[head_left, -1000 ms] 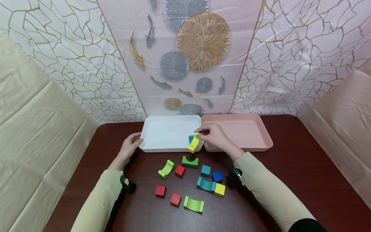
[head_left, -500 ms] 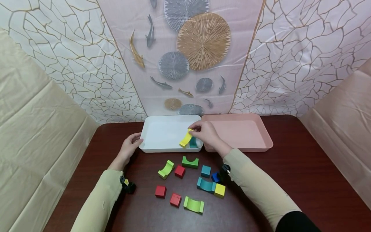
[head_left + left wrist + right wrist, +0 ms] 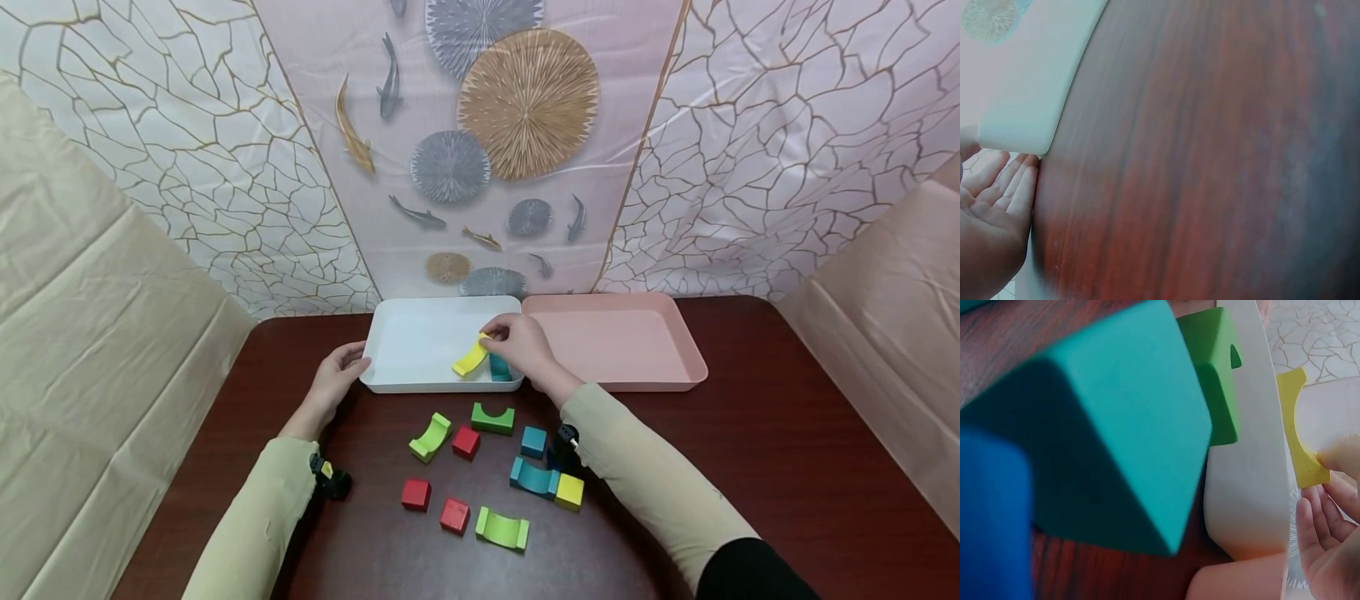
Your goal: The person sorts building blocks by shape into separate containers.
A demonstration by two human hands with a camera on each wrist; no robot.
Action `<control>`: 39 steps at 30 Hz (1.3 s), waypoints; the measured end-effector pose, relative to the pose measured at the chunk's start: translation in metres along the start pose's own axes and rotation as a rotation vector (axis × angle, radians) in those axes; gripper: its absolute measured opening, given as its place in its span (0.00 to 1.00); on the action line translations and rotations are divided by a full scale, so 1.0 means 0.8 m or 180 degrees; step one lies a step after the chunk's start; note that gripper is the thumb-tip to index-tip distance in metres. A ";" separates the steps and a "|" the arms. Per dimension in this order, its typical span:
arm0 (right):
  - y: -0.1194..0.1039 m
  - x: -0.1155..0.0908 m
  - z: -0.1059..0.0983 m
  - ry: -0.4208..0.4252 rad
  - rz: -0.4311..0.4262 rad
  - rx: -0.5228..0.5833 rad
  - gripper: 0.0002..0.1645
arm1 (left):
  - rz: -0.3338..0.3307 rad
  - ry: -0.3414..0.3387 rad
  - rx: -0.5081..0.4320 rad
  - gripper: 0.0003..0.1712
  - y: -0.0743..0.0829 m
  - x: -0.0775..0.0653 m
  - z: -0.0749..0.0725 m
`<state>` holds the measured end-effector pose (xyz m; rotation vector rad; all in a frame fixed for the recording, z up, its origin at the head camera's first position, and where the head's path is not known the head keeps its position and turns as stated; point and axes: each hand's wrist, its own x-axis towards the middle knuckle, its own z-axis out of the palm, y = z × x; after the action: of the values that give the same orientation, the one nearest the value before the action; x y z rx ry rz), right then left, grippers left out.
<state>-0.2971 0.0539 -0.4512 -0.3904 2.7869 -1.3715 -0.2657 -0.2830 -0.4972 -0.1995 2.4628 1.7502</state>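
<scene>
My right hand (image 3: 519,343) pinches a yellow arched block (image 3: 471,357) by one end, over the right part of the white tray (image 3: 412,342). In the right wrist view, thumb and fingertips close on the end of this yellow block (image 3: 1297,434). A teal arched block (image 3: 500,368) is in the tray's right front corner, partly behind that hand. My left hand (image 3: 337,377) holds the tray's left edge. Seen from the left wrist, the thumb is at the rim and the fingers (image 3: 1019,194) lie along the outer wall.
A pink tray (image 3: 693,358) adjoins the white one. In front lie a green arch (image 3: 492,419), lime arches (image 3: 430,438) (image 3: 502,529), several red cubes (image 3: 454,517), a teal cube (image 3: 533,442), a teal arch (image 3: 533,477) and a yellow cube (image 3: 569,492). A blue block (image 3: 991,519) shows by the right wrist.
My right hand has carried the yellow arched block leftward, from the white tray's right front edge to over its inside. My left hand stays at the tray's left edge.
</scene>
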 end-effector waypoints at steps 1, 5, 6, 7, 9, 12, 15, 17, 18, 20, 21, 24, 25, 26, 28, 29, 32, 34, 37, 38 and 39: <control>0.000 0.000 0.001 0.0001 0.0029 0.0006 0.09 | 0.0004 -0.0002 0.0009 0.32 0.000 0.000 0.000; -0.001 0.000 0.004 0.0017 0.0079 -0.0008 0.09 | 0.0027 -0.0002 0.0043 0.32 -0.001 -0.001 -0.001; -0.001 0.000 0.005 0.0020 0.0068 -0.0024 0.09 | 0.0032 -0.0003 0.0049 0.32 -0.001 -0.001 -0.001; -0.001 0.001 0.005 0.0019 0.0051 -0.0040 0.08 | 0.0037 -0.0004 0.0049 0.31 -0.001 -0.001 -0.001; -0.001 0.002 0.007 0.0009 0.0028 -0.0076 0.08 | 0.0044 -0.0002 0.0037 0.32 -0.001 -0.001 -0.001; 0.001 0.003 0.010 -0.0048 0.0029 -0.0106 0.07 | 0.0047 -0.0006 0.0018 0.32 -0.001 -0.001 0.000; 0.002 0.004 0.013 -0.0113 0.0039 -0.0113 0.07 | 0.0045 -0.0016 0.0009 0.32 -0.001 -0.002 0.000; 0.003 0.004 0.014 -0.0143 0.0026 -0.0124 0.07 | 0.0045 -0.0022 0.0017 0.32 0.000 -0.003 0.000; 0.003 0.004 0.015 -0.0155 0.0019 -0.0126 0.07 | 0.0047 -0.0024 0.0021 0.32 0.000 -0.003 0.000; 0.002 0.003 0.016 -0.0172 0.0011 -0.0131 0.07 | 0.0040 -0.0028 0.0016 0.32 0.000 -0.003 0.000; 0.002 0.003 0.016 -0.0179 0.0012 -0.0140 0.07 | 0.0035 -0.0030 0.0012 0.33 0.000 -0.003 0.000; 0.001 0.003 0.017 -0.0199 0.0002 -0.0169 0.06 | 0.0024 -0.0035 -0.0004 0.33 0.001 -0.003 -0.001; 0.002 0.003 0.017 -0.0206 -0.0001 -0.0183 0.06 | 0.0021 -0.0036 -0.0009 0.33 0.001 -0.003 -0.001; 0.002 0.003 0.017 -0.0215 -0.0006 -0.0193 0.06 | 0.0020 -0.0038 -0.0013 0.33 0.002 -0.003 -0.001; 0.002 0.002 0.017 -0.0234 -0.0015 -0.0210 0.06 | 0.0027 -0.0033 -0.0013 0.33 0.002 -0.003 -0.001; 0.003 0.002 0.016 -0.0244 -0.0026 -0.0213 0.07 | 0.0030 -0.0031 -0.0011 0.33 0.002 -0.004 -0.001; 0.004 0.002 0.015 -0.0287 -0.0039 -0.0195 0.07 | 0.0038 -0.0030 -0.0008 0.33 0.002 -0.004 -0.001; 0.004 0.003 0.014 -0.0311 -0.0049 -0.0184 0.07 | 0.0044 -0.0033 -0.0003 0.33 0.002 -0.004 -0.001; 0.004 0.002 0.014 -0.0339 -0.0039 -0.0178 0.08 | 0.0046 -0.0042 -0.0001 0.33 0.002 -0.004 -0.001; 0.005 0.003 0.014 -0.0341 -0.0037 -0.0183 0.08 | 0.0043 -0.0046 -0.0001 0.33 0.002 -0.004 -0.001; 0.005 0.002 0.014 -0.0346 -0.0032 -0.0177 0.08 | 0.0037 -0.0050 -0.0001 0.33 0.001 -0.004 -0.001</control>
<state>-0.2985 0.0473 -0.4605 -0.4661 2.7431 -1.2373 -0.2631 -0.2830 -0.4955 -0.1710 2.4576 1.7501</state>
